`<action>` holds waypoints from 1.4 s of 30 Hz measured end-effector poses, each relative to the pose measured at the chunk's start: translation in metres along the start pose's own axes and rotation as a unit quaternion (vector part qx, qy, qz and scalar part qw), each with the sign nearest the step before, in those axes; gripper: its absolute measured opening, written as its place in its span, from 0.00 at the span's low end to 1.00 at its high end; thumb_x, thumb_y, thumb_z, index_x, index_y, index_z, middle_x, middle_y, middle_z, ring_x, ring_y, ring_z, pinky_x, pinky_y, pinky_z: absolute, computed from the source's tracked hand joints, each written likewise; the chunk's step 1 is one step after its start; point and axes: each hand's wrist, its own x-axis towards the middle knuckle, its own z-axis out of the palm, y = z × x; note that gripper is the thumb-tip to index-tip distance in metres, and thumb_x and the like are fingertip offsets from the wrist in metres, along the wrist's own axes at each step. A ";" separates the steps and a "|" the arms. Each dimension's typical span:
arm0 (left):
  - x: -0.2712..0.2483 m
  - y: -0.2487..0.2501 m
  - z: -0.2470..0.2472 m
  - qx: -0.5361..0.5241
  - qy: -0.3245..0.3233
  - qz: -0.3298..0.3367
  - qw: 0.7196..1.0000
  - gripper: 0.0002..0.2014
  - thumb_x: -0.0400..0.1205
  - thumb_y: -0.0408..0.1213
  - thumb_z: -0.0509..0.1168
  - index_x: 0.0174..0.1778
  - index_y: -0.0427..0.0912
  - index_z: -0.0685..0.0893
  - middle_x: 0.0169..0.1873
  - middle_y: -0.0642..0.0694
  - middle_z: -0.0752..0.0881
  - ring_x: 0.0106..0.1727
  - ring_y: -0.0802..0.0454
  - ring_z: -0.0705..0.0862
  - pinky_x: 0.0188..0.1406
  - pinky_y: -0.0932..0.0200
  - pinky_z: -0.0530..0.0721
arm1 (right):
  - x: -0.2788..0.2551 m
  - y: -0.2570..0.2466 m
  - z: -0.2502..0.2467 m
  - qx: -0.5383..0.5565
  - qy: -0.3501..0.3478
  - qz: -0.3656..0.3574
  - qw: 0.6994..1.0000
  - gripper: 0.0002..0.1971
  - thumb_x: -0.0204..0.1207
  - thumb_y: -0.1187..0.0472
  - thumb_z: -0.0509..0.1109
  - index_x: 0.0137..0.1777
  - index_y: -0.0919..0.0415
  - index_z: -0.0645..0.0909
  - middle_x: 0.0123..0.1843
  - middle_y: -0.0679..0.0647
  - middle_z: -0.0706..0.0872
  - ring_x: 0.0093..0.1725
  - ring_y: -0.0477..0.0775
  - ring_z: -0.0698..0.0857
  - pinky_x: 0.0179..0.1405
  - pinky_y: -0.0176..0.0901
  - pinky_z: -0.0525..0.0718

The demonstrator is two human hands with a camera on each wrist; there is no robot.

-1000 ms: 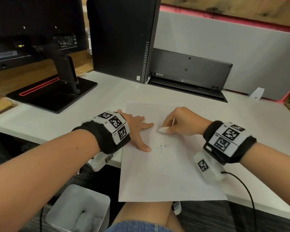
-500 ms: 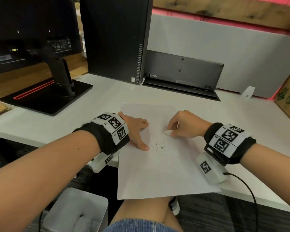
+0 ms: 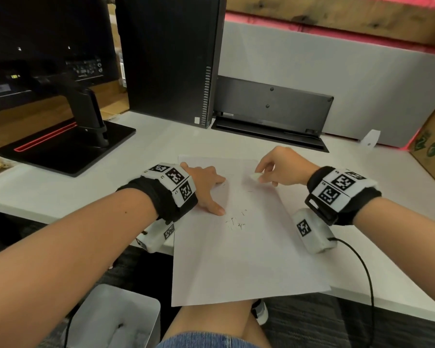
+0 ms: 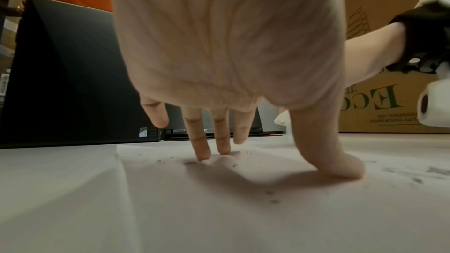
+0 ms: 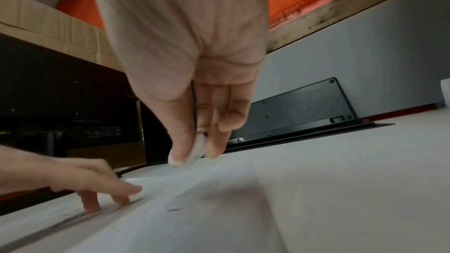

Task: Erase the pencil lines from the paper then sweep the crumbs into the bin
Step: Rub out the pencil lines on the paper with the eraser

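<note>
White surface (image 3: pixel 146 146), far edge hidden behind computer tower (image 3: pixel 171 59). Sheet of paper (image 3: pixel 236 259) overhanging near edge, pencil lines too faint to make out. Bin (image 3: pixel 116 315) on floor, cut off by frame. Left hand (image 3: pixel 204 187) grip spread flat, pressing paper. Right hand (image 3: pixel 281 167) grip pinching white eraser (image 3: pixel 255 176) just above paper. Dark crumbs (image 3: pixel 236 221) between hands.

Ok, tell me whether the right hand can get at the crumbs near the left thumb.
Probably yes: the right hand, pinching the eraser, has bare paper between it and the crumbs.
</note>
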 end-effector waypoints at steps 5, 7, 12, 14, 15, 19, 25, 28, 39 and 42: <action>0.014 0.000 -0.004 0.029 -0.010 -0.001 1.000 0.48 0.72 0.71 0.61 0.83 0.56 0.50 0.81 0.57 0.55 0.78 0.47 0.61 0.74 0.44 0.55 | 0.020 -0.007 0.011 -0.036 -0.024 -0.024 0.999 0.11 0.73 0.60 0.73 0.54 0.62 0.87 0.47 0.56 0.88 0.44 0.49 0.81 0.43 0.35 0.73; 0.017 0.000 -0.004 0.030 -0.011 -0.004 0.999 0.48 0.71 0.71 0.62 0.83 0.54 0.52 0.80 0.58 0.57 0.78 0.48 0.62 0.74 0.45 0.55 | 0.025 -0.011 0.013 -0.040 -0.038 -0.030 0.998 0.13 0.73 0.52 0.74 0.50 0.61 0.88 0.43 0.52 0.86 0.43 0.49 0.81 0.42 0.35 0.74; 0.018 0.001 -0.003 0.031 -0.009 -0.011 0.999 0.47 0.71 0.70 0.62 0.83 0.53 0.54 0.80 0.58 0.57 0.77 0.48 0.62 0.74 0.45 0.56 | 0.018 -0.015 0.018 -0.044 -0.065 -0.083 0.993 0.13 0.75 0.51 0.72 0.47 0.61 0.89 0.39 0.53 0.86 0.37 0.49 0.77 0.31 0.26 0.70; 0.019 0.002 -0.003 0.034 -0.014 -0.013 0.999 0.47 0.72 0.70 0.62 0.83 0.53 0.53 0.80 0.58 0.56 0.77 0.48 0.61 0.74 0.44 0.56 | 0.002 -0.015 0.020 -0.035 -0.082 -0.119 0.989 0.13 0.76 0.50 0.71 0.45 0.60 0.89 0.40 0.54 0.88 0.35 0.48 0.77 0.33 0.22 0.71; 0.019 0.002 -0.004 0.036 -0.016 -0.014 0.999 0.47 0.72 0.70 0.62 0.83 0.53 0.52 0.80 0.58 0.55 0.78 0.47 0.60 0.75 0.45 0.56 | -0.007 -0.015 0.021 -0.031 -0.096 -0.133 0.986 0.13 0.75 0.50 0.71 0.45 0.60 0.90 0.40 0.52 0.88 0.34 0.45 0.78 0.34 0.21 0.72; 0.017 0.003 -0.004 0.042 -0.018 -0.016 0.999 0.48 0.72 0.70 0.62 0.83 0.53 0.51 0.80 0.58 0.55 0.78 0.47 0.61 0.75 0.44 0.57 | -0.019 -0.013 0.016 -0.002 -0.097 -0.109 0.989 0.12 0.72 0.47 0.74 0.44 0.55 0.90 0.37 0.40 0.87 0.35 0.32 0.80 0.35 0.19 0.74; 0.016 0.005 -0.003 0.045 -0.014 -0.026 0.999 0.47 0.72 0.70 0.62 0.83 0.54 0.52 0.81 0.57 0.55 0.77 0.47 0.62 0.74 0.43 0.59 | -0.005 -0.009 0.018 -0.040 -0.060 -0.070 0.995 0.14 0.74 0.49 0.72 0.45 0.60 0.89 0.38 0.53 0.87 0.38 0.51 0.79 0.39 0.35 0.73; 0.018 0.005 -0.004 0.047 -0.015 -0.030 0.998 0.48 0.72 0.70 0.62 0.83 0.54 0.51 0.81 0.57 0.54 0.78 0.47 0.61 0.74 0.44 0.59 | -0.027 -0.017 0.019 -0.040 -0.115 -0.115 0.986 0.11 0.75 0.52 0.72 0.44 0.59 0.89 0.37 0.53 0.88 0.32 0.46 0.77 0.32 0.26 0.72; 0.017 0.007 0.002 0.063 -0.009 -0.036 0.997 0.45 0.74 0.70 0.58 0.83 0.54 0.51 0.81 0.54 0.57 0.78 0.43 0.64 0.73 0.40 0.61 | -0.034 -0.009 0.020 -0.022 -0.088 -0.056 0.994 0.05 0.75 0.58 0.72 0.39 0.56 0.87 0.25 0.43 0.82 0.24 0.38 0.78 0.35 0.33 0.76; 0.014 0.009 0.000 0.062 -0.015 -0.029 0.998 0.44 0.75 0.69 0.59 0.83 0.55 0.50 0.82 0.53 0.56 0.78 0.43 0.63 0.74 0.40 0.61 | -0.051 -0.016 0.024 -0.018 -0.113 -0.091 0.989 0.08 0.76 0.53 0.71 0.36 0.52 0.85 0.24 0.44 0.81 0.25 0.40 0.76 0.35 0.32 0.77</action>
